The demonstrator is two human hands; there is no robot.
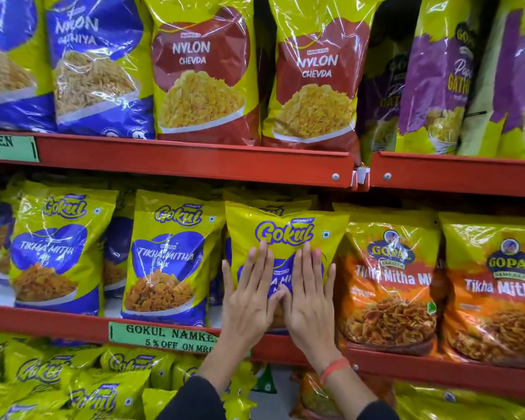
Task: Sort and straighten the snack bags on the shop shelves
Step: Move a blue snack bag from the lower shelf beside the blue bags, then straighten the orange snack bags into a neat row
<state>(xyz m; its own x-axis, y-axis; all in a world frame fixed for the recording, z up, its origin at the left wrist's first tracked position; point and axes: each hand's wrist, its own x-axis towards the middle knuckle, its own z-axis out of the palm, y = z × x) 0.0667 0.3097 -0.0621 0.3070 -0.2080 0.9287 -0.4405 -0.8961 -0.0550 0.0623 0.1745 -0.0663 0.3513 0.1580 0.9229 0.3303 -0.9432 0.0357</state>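
Both hands, left hand [249, 298] and right hand [308, 298], press flat, fingers spread, against a yellow Gokul bag [285, 234] standing on the red shelf [194, 163].

On the upper shelf [194, 160] two blue gathiya bags [94, 71] are standing at the left, then two red Nylon Chevda bags [203, 71], then at least three purple gathiya bags [437, 80], partly overlapping.

On the middle shelf [43, 321] three yellow Gokul bags [285, 231] are showing in the front row, with more standing behind them that I cannot count. Beside them two orange Gopal bags [388, 286] are standing.

Two green price labels [161, 336] are sitting on the shelf edges.

Two hands are lying flat on one Gokul bag: the left hand [249, 298] and the right hand [309, 298].

Below, many yellow packets [73, 386] are piling up, too many to count.
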